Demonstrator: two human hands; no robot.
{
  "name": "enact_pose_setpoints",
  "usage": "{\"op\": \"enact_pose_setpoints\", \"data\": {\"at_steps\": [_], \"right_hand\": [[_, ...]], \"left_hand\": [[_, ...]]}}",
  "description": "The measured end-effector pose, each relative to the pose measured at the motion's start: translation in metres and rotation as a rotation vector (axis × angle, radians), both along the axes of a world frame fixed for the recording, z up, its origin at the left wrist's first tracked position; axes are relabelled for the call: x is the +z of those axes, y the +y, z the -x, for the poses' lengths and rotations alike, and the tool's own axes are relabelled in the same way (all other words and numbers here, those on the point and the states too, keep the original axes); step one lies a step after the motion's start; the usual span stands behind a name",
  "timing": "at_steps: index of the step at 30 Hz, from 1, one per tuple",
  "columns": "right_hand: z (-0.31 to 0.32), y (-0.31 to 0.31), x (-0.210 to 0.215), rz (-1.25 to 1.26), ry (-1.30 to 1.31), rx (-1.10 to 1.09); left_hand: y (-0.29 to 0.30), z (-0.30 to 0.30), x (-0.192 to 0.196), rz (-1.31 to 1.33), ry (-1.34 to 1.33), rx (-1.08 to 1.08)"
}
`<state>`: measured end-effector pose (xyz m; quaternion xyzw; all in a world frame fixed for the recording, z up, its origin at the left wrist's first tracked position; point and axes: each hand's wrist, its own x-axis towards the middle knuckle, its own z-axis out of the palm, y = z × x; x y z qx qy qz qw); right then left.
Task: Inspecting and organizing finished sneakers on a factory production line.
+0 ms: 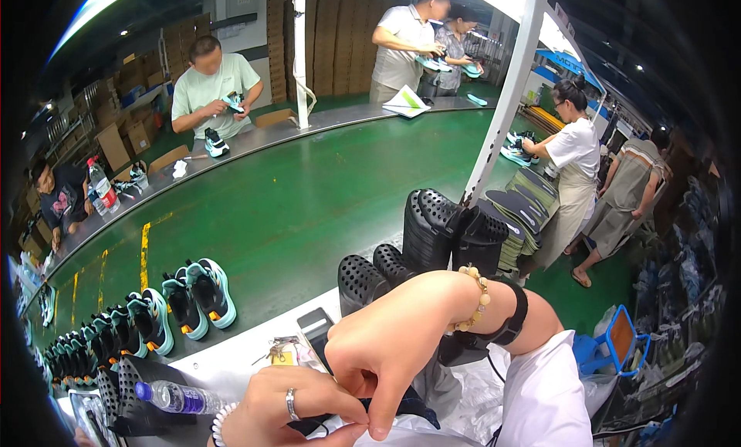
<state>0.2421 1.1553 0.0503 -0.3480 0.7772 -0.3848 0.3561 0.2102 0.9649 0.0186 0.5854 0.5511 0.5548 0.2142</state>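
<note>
My left hand (pixel 289 408), with a ring and a bead bracelet, and my right hand (pixel 386 347), with a bead bracelet and a black wrist strap, meet low in the head view. Both pinch a small dark piece (pixel 390 404) between fingertips, over white sheet material (pixel 532 401). What the dark piece is stays unclear. Black perforated insoles (pixel 444 223) stand in stacks just beyond my right wrist. A black phone (pixel 316 323) and keys (pixel 278 350) lie on the white ledge (pixel 224 354) by my hands.
A green conveyor belt (pixel 309 192) carries a row of teal-and-black sneakers (pixel 166 304) at left. A clear water bottle (pixel 181 397) lies near my left wrist. Other people work across the belt and at right. A white post (pixel 505 100) rises at right.
</note>
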Motion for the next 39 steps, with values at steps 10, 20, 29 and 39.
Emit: {"op": "enact_pose_setpoints", "data": {"at_steps": [10,20,29,39], "right_hand": [[0.009,-0.004,-0.033,0.111,-0.43,0.232],[-0.015,0.0,-0.104,0.079,-0.696,0.301],[-0.055,0.009,-0.115,0.31,-1.086,0.034],[-0.07,0.015,-0.119,0.399,-1.052,-0.025]], "left_hand": [[0.007,0.001,0.007,-0.167,0.43,-0.071],[0.022,-0.01,-0.01,-0.172,0.661,-0.212],[0.035,-0.013,0.003,-0.168,0.607,-0.305],[0.047,-0.016,0.0,-0.152,0.593,-0.347]]}}
